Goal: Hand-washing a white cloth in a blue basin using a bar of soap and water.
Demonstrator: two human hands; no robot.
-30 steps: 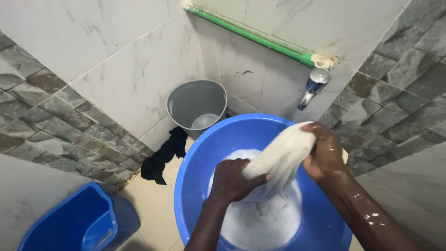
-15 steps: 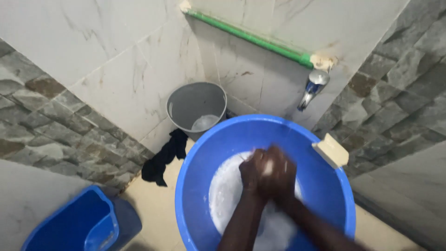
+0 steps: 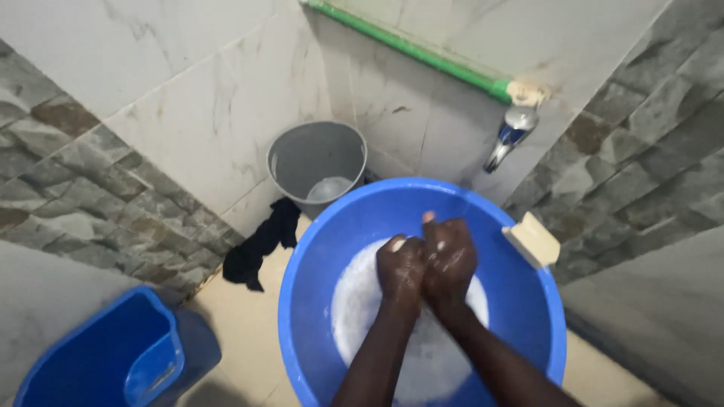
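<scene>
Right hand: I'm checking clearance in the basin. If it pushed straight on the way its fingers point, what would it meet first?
Probably the far inner wall of the blue basin; the right hand points away from the person, pressed against the left hand. Depth is unclear.

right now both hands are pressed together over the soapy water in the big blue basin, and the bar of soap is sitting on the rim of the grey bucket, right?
Not quite. In the head view the bar of soap sits on the rim of the big blue basin, not on the grey bucket. The left hand and right hand are pressed together over the soapy water.
</scene>
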